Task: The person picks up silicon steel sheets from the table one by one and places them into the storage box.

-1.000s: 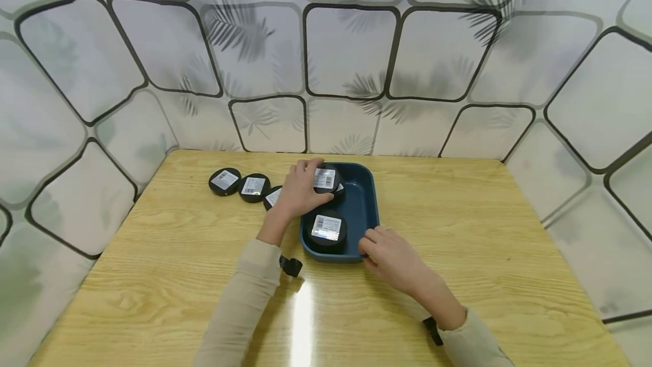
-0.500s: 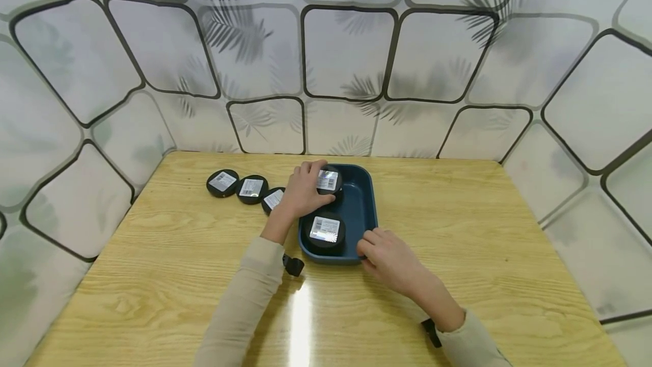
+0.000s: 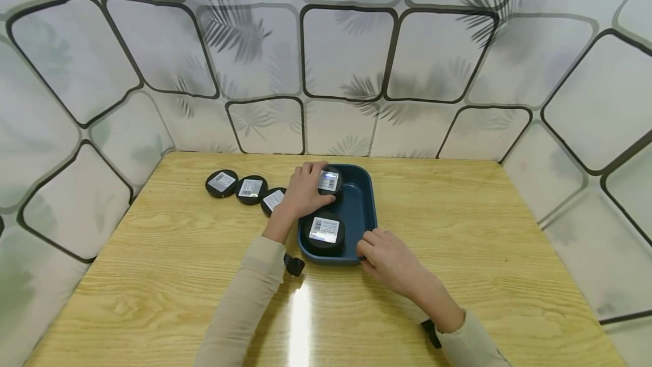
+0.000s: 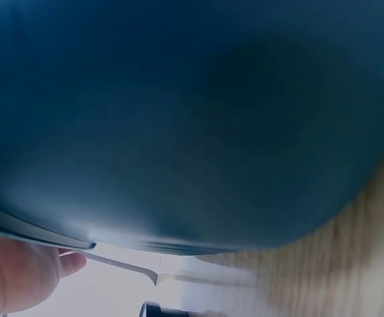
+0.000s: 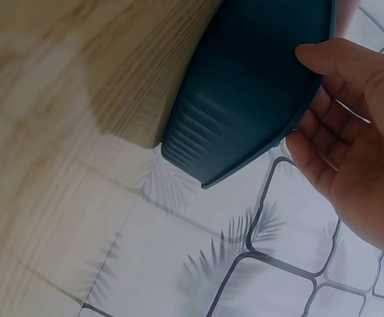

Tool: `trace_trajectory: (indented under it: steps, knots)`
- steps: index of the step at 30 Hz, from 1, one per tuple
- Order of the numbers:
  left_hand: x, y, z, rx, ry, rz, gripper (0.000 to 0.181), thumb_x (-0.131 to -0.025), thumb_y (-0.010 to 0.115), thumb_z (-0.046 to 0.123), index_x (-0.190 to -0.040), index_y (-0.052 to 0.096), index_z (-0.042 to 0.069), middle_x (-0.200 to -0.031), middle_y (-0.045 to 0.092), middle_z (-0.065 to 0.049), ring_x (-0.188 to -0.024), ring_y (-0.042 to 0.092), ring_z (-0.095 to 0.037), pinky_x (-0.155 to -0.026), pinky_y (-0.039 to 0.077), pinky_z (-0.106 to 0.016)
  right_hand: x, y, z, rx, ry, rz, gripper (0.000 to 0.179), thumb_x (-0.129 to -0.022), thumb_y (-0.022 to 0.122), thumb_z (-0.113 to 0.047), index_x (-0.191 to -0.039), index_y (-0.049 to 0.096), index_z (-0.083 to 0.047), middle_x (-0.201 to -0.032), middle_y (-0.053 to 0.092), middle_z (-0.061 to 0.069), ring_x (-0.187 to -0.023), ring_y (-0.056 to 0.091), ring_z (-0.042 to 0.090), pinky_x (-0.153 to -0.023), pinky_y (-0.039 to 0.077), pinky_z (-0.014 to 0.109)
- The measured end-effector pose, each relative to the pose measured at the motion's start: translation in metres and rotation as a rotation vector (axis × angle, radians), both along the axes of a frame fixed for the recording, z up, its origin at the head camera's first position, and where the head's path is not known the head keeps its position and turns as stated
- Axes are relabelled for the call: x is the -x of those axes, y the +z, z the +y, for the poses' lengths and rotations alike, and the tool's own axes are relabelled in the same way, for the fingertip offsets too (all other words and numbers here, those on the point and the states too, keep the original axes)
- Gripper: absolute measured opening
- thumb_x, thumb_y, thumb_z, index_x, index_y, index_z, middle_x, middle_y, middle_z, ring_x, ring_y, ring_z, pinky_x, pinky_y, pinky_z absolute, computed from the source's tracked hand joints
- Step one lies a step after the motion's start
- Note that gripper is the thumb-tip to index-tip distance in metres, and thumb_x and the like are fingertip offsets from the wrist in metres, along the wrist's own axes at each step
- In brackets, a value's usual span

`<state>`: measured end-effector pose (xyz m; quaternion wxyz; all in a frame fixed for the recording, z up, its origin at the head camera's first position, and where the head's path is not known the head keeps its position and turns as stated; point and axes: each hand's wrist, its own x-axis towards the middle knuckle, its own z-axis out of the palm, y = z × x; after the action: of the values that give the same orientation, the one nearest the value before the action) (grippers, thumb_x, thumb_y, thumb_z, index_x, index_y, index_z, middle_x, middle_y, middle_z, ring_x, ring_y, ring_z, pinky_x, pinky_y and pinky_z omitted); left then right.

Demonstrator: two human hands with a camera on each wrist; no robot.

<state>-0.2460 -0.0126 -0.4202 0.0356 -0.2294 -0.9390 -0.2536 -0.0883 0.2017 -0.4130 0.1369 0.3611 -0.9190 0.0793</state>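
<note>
A blue tray (image 3: 359, 208) sits on the table, its outer wall (image 4: 179, 132) filling most of the left wrist view. My left hand (image 3: 305, 190) reaches over the tray's left side and grips a flat round black container (image 3: 329, 180) with a white barcode label, at the tray's far left. Whatever lies under that container is mostly hidden. Another black container (image 3: 324, 232) with the same kind of label sits at the near left inside the tray. At the near right corner, my right hand (image 3: 389, 259) pinches the tray's rim between thumb and fingers, as the right wrist view (image 5: 363, 112) confirms.
Left of the tray, three similar black containers lie in a slanting row: one at the far end (image 3: 221, 183), a middle one (image 3: 252, 190), and a third (image 3: 273, 199) partly behind my left hand. A patterned wall (image 3: 351, 123) rises behind the wooden table (image 3: 458, 214).
The container under my left hand has shifted slightly right, and the second label that showed beneath it a second ago is now covered. My right hand keeps its hold on the tray rim.
</note>
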Motion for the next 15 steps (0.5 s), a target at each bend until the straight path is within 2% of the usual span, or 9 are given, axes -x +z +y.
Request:
trace_trajectory:
  steps: [15]
  knots:
    - [0.0039, -0.0035, -0.0003, 0.036, 0.012, 0.018, 0.081, -0.084, 0.077, 0.039, -0.149, 0.037, 0.012, -0.14, 0.045, -0.02, -0.126, 0.039, -0.04, -0.109, 0.03, -0.056, 0.0015, -0.0022, 0.0004, 0.025, 0.026, 0.017, 0.023, -0.076, 0.083, -0.009, -0.083, 0.062, -0.016, -0.083, 0.056, -0.003, -0.077, 0.051, 0.015, -0.07, 0.046, 0.031]
